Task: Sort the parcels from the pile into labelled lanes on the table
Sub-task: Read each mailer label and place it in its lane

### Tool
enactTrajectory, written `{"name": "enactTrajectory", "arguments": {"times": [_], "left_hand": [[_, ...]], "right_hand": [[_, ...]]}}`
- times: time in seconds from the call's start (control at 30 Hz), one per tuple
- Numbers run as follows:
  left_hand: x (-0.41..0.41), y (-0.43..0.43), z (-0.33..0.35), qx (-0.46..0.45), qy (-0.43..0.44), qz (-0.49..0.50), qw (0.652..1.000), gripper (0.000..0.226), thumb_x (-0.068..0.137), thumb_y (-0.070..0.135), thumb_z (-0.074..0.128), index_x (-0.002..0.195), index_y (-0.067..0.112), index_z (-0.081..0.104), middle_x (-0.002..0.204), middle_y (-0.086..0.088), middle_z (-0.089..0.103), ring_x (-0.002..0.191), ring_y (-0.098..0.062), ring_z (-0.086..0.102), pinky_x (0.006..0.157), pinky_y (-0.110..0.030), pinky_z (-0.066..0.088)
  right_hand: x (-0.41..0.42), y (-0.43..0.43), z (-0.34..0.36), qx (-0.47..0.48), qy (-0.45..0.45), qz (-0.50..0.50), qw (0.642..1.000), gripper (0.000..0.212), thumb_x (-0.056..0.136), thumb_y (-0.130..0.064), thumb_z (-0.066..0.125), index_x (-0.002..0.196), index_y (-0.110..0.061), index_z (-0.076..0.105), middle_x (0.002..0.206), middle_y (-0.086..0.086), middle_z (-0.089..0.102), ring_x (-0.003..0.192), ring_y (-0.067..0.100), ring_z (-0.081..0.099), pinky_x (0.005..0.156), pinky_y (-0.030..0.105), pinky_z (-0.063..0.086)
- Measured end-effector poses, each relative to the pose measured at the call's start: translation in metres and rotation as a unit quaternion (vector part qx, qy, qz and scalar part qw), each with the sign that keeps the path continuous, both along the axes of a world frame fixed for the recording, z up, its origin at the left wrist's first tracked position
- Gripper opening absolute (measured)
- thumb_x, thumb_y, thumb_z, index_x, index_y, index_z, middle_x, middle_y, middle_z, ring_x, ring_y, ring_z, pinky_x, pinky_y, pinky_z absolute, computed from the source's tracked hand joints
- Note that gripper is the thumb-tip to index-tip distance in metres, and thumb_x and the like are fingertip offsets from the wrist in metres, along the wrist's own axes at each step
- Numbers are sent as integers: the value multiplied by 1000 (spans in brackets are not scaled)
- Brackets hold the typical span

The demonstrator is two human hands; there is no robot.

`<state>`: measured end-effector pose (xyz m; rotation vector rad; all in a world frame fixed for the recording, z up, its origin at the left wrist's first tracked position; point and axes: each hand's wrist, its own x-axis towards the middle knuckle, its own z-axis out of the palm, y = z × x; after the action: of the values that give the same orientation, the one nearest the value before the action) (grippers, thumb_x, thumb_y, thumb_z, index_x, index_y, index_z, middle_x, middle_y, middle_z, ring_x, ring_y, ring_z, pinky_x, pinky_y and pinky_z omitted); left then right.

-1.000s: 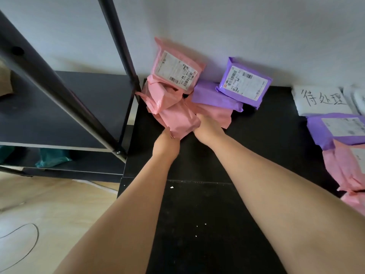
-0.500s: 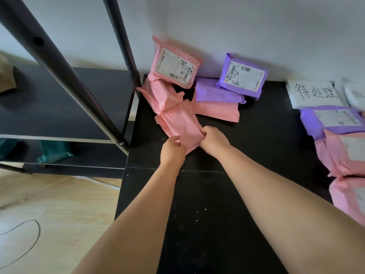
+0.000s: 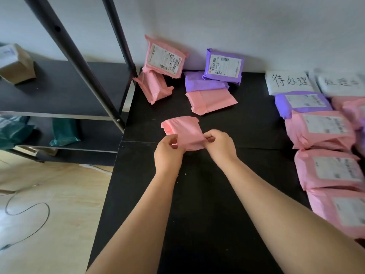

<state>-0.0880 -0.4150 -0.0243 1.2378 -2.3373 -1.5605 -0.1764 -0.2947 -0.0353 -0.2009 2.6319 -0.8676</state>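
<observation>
Soft, even daylight with faint shadows; the black counter [image 3: 207, 224] shows no glare. Wide-angle bending at the edges, and labels blur toward three o'clock.

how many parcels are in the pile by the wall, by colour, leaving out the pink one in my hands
pink: 3, the labelled pink parcel leaning on the wall, the pink parcel below it, the flat pink parcel
purple: 2, the labelled purple parcel, the flat purple parcel
total: 5
not counted: the held pink parcel
</observation>
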Motion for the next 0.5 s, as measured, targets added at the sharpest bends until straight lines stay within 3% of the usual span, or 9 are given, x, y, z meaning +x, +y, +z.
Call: {"name": "enactTrajectory", "arguments": {"times": [0.07, 0.13, 0.23, 0.3, 0.43, 0.5], "left_hand": [[16, 20, 9, 7, 11, 17, 1000, 48, 87, 18, 71, 132, 23, 58, 119, 6, 64, 94, -7, 58, 69, -17, 45], [30, 38, 15, 22, 29, 26, 999, 49, 85, 20, 73, 132, 23, 58, 115, 9, 64, 97, -8, 60, 79, -24, 52], [47, 59, 24, 33, 50, 14, 998, 53, 83, 21, 76, 133, 23, 58, 114, 12, 63, 103, -9, 60, 94, -31, 52], [55, 69, 29, 33, 66, -7, 997, 53, 81, 18, 78, 131, 24, 60, 118, 10, 66, 106, -9, 62, 96, -32, 53], [68, 89, 38, -38, 87, -51, 994, 51, 81, 10, 76, 128, 27, 61, 122, 11, 66, 112, -7, 59, 98, -26, 48], [73, 98, 42, -54, 94, -54, 993, 46, 84, 11, 73, 126, 28, 63, 121, 14, 65, 112, -5, 59, 93, -21, 47]], "right_hand": [[17, 23, 7, -27, 2, -11, 1000, 23, 95, -18, 64, 117, -21, 69, 109, -4, 70, 96, 13, 65, 83, 30, 54], [33, 44, 13, -57, -6, -26, 998, 22, 95, -19, 64, 117, -21, 70, 108, -5, 70, 97, 13, 65, 81, 26, 51], [54, 74, 24, -121, -36, -59, 990, 20, 94, -15, 65, 113, -19, 71, 105, -3, 70, 97, 13, 65, 87, 28, 53], [64, 91, 32, -165, -44, -77, 982, 19, 92, -13, 67, 111, -16, 71, 103, -1, 71, 97, 14, 66, 88, 30, 54], [75, 121, 49, -234, -55, -118, 963, 16, 92, -14, 67, 106, -15, 74, 101, -1, 71, 96, 11, 65, 77, 20, 48], [78, 132, 55, -255, -66, -134, 955, 16, 93, -13, 66, 106, -14, 74, 102, -1, 72, 97, 12, 65, 75, 19, 47]]}}
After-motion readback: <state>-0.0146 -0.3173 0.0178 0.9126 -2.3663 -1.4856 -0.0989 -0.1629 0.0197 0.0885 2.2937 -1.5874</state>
